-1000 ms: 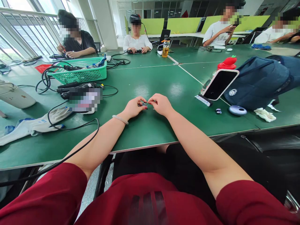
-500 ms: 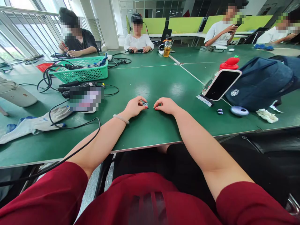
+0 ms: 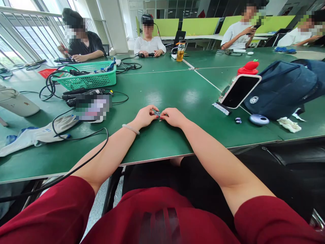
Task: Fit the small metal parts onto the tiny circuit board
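Between the thumb and fingers of my left hand (image 3: 146, 116) is a small rectangular piece (image 3: 157, 114) with a dark blue-and-white pattern, too small to name. My right hand (image 3: 173, 117) is closed in a pinch at the right end of that piece, its fingertips close against my left ones. Whatever is between the right fingertips is too small to make out. Both hands are just above the green table (image 3: 162, 142), near its front edge. A tiny pale speck shows under the fingertips.
On the left are a green basket (image 3: 86, 78), black cables and a work glove (image 3: 48, 130). One cable (image 3: 101, 149) crosses over my left arm. To the right stand a phone (image 3: 240, 89) and a blue backpack (image 3: 281, 88), with a round lilac case (image 3: 259, 119) in front. Several people sit around the table.
My right hand has moved left, closing the gap to my left hand, and its fingertips are now at the end of the small patterned piece. My left hand has stayed almost still.
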Tool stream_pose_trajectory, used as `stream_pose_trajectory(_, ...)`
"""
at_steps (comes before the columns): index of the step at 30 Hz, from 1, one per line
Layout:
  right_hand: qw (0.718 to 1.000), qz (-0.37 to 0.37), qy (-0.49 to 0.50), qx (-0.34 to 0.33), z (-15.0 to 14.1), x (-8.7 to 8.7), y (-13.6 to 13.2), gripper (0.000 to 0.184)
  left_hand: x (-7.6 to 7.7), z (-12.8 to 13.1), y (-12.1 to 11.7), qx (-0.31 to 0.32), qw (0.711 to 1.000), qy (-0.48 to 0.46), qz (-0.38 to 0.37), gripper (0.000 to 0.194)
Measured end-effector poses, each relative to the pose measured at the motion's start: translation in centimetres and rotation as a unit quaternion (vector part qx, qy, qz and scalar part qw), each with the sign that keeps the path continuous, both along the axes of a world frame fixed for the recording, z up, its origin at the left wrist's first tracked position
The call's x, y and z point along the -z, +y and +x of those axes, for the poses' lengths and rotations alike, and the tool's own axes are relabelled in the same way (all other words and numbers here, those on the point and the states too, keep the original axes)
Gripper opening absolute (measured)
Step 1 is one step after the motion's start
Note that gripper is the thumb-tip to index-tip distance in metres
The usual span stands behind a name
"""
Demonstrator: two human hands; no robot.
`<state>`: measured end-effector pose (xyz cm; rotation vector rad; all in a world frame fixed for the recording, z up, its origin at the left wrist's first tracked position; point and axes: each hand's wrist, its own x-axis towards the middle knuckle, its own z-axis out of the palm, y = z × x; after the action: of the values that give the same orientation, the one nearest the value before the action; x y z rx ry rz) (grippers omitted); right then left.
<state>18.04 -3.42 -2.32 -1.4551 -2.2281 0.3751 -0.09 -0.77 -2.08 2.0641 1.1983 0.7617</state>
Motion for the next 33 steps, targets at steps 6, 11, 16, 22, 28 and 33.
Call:
stream_pose_trajectory(6, 1.000, -0.009, 0.015, -0.009, 0.6, -0.1, -0.1, 0.008, -0.1, 0.0, 0.0, -0.007, 1.000, 0.021, 0.012, 0.023)
stream_pose_trajectory(11, 0.999, 0.018, -0.001, -0.029, 0.1, 0.0, -0.4, 0.008, 0.0, -0.1, 0.0, -0.005, 0.999, 0.025, 0.019, 0.025)
stream_pose_trajectory(16, 0.999, 0.030, -0.019, -0.028, -0.1, 0.1, -0.3, 0.010, -0.1, 0.0, 0.0, -0.002, 0.999, 0.029, 0.019, 0.025)
stream_pose_trajectory(22, 0.999, 0.035, 0.026, -0.022, 0.1, 0.2, -0.1, 0.011, -0.1, 0.0, -0.1, -0.002, 0.999, 0.030, 0.021, 0.024)
stream_pose_trajectory(28, 0.994, 0.051, 0.094, 0.024, -0.1, -0.3, -0.4, 0.012, -0.3, 0.0, -0.4, -0.007, 1.000, 0.013, 0.006, 0.024)
stream_pose_trajectory(33, 0.992, 0.067, 0.104, 0.024, -0.5, -0.7, -0.8, 0.012, -0.4, 0.3, -0.6, 0.007, 0.999, -0.033, -0.033, 0.026)
